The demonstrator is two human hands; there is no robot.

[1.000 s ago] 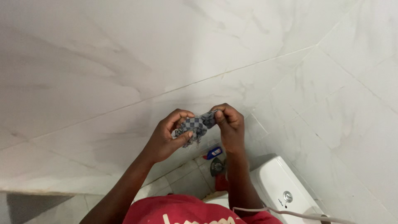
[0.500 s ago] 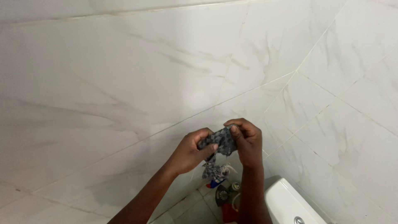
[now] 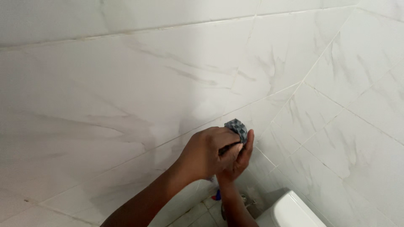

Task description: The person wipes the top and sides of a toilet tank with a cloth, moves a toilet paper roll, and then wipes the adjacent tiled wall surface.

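- At the lower edge of the view, nearest the camera: the person's left forearm rises from the bottom centre-left toward the middle; the right forearm rises beside it, from the bottom centre.
- Left hand [image 3: 207,152]: held in front of the wall at mid-frame, back of the hand toward the camera, fingers [image 3: 230,148] clenched over the lower part of a cloth and pressing it into the other palm.
- Right hand [image 3: 238,155]: directly behind and touching the left hand, palm toward it, fingers extended upward along the far side of the cloth; it grasps the cloth together with the left hand.
- Checked cloth [image 3: 237,126]: grey with a darker checker pattern, bunched small, clamped between the two hands; only its upper fold shows above the knuckles, the rest is hidden.
- Below the hands: a white toilet cistern [image 3: 290,210] at the bottom right; beside it, near the floor, a small blue and red object [image 3: 216,195], too hidden to identify, and a dark metal fitting [image 3: 245,199].
- Farthest: white marble-patterned wall tiles [image 3: 147,75] with grey veins and thin grout lines, filling the remainder of the view; two walls meet in a corner right of the hands.
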